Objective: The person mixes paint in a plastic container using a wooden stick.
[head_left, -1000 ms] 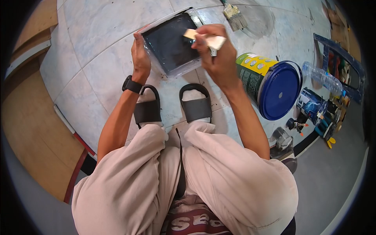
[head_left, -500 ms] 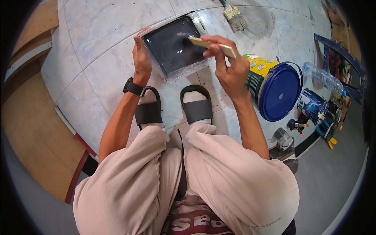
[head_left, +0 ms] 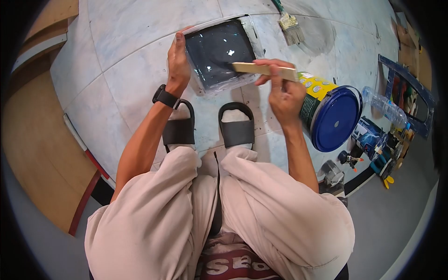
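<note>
A clear rectangular container (head_left: 207, 88) holds glossy black liquid (head_left: 219, 51) on the tiled floor. Along its left side rests my left hand (head_left: 179, 63), fingers stretched out against the wall. My right hand (head_left: 282, 91) pinches a flat pale wooden stick (head_left: 266, 69) over the container's right edge. The stick's far end is dark and meets the black liquid, where its tip is hidden. Beyond the container's right side lies a paintbrush (head_left: 290, 29) with a green handle and stained bristles.
A yellow and green bucket with a blue lid (head_left: 336, 119) lies close to the right forearm. Farther right are a plastic bottle (head_left: 385, 106), a blue can (head_left: 368, 136), a dark blue frame (head_left: 406, 88) and small tools. Wooden furniture (head_left: 44, 154) stands at the left.
The stick has swung flatter and moved back toward the container's near right part, with my right hand shifting right. The view has shifted slightly; my left hand stays at the container's side.
</note>
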The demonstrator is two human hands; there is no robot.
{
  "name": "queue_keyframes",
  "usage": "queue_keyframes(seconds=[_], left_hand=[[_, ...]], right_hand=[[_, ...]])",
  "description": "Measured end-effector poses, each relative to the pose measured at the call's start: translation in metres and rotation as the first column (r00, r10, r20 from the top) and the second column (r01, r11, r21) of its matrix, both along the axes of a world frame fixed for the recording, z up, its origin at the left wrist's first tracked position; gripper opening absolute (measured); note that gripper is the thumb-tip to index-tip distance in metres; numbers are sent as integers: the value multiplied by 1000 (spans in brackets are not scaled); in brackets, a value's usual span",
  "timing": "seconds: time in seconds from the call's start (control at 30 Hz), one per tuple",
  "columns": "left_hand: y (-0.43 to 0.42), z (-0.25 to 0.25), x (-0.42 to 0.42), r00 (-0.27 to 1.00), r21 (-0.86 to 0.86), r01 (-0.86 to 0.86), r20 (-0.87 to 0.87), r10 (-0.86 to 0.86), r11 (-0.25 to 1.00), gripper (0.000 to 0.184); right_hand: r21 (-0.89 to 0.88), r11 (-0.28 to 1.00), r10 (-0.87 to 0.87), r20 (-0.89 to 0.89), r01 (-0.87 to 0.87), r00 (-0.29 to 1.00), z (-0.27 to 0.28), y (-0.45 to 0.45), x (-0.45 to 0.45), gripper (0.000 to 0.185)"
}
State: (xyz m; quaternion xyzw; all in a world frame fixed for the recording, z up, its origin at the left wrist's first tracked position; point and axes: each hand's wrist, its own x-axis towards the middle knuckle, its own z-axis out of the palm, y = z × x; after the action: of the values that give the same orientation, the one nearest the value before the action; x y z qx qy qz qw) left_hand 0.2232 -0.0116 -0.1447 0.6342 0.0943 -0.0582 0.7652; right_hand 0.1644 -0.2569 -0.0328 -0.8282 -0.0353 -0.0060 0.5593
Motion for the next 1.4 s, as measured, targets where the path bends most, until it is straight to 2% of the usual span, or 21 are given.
queue_keyframes(seconds=[0.07, 0.13, 0.17, 0.23, 0.37, 0.43, 0.57, 0.63, 0.67, 0.7, 0.77, 0.83, 0.9, 0.93, 1.03, 1.1, 1.17, 1.23, 1.3, 1.33, 1.4], left_hand=[[-1, -1, 1, 1000, 21, 5, 25, -6, 1000, 75], [0, -2, 3, 998, 60, -3, 57, 0, 998, 72], [0, -3, 3, 996, 100, -10, 88, 1, 995, 71], [-3, 6, 1, 998, 68, -8, 62, 4, 998, 70], [-3, 4, 2, 1000, -45, -19, 4, 19, 999, 71], [-2, 1, 3, 1000, -5, -18, 17, 18, 1000, 71], [-3, 5, 1, 999, 66, -24, 48, 21, 998, 71], [-3, 8, 0, 999, 67, -11, 50, 8, 998, 71], [-4, 9, -1, 999, 67, -3, 54, -1, 998, 72], [-5, 9, -1, 998, 66, -1, 57, -3, 998, 72], [-6, 8, 0, 999, -13, -21, 31, 22, 1000, 72], [-3, 5, 2, 999, 35, -15, 50, 13, 999, 72], [-2, 6, -1, 998, 80, -11, 59, 6, 997, 72], [-2, 7, -2, 998, 103, -14, 69, 7, 995, 73], [-3, 13, -1, 997, 110, -7, 78, -1, 994, 76], [-5, 9, -2, 997, 91, 1, 75, -8, 996, 77], [-3, 6, 0, 999, 45, -24, 39, 23, 999, 80], [-1, 5, -2, 999, 82, -26, 42, 23, 996, 81], [-1, 5, -4, 999, 114, -31, 44, 26, 993, 82], [-1, 5, -3, 998, 131, -34, 64, 26, 991, 82], [0, 3, -4, 996, 148, -33, 85, 20, 988, 83]], right_hand=[[-33, 998, -51, 2, 51, 999, -5, -3, 7, 25], [69, 983, -178, 145, 170, 973, -9, 6, 21, 27], [69, 983, -180, 142, 172, 973, -11, 12, 28, 27], [252, 957, -168, 82, 143, 982, -14, 29, 38, 27], [283, 953, -86, -80, 106, 993, -23, 43, 27, 25], [261, 959, -94, -72, 110, 993, -24, 29, 25, 26], [190, 952, -253, 45, 241, 966, -22, 13, 40, 26], [301, 930, -257, 124, 210, 959, -22, 24, 48, 26], [364, 912, -236, 80, 192, 968, -23, 33, 48, 26], [363, 912, -238, 83, 193, 968, -23, 34, 44, 26], [219, 973, -56, -88, 74, 995, -22, 38, 30, 25], [248, 966, -63, -60, 76, 996, -23, 25, 28, 25], [139, 976, -171, 24, 166, 985, -18, 8, 34, 25], [170, 965, -218, 92, 201, 971, -18, 6, 41, 25], [297, 937, -217, 90, 182, 972, -16, 25, 49, 26], [307, 941, -176, 82, 144, 981, -17, 35, 41, 25], [232, 972, -14, -33, 21, 999, -18, 40, 28, 24], [211, 977, -32, -7, 33, 999, -21, 26, 26, 22], [56, 988, -147, 126, 141, 981, -15, 13, 32, 22], [71, 981, -193, 193, 182, 962, -16, 13, 36, 22], [104, 984, -159, 177, 142, 971, -6, 25, 45, 22]])
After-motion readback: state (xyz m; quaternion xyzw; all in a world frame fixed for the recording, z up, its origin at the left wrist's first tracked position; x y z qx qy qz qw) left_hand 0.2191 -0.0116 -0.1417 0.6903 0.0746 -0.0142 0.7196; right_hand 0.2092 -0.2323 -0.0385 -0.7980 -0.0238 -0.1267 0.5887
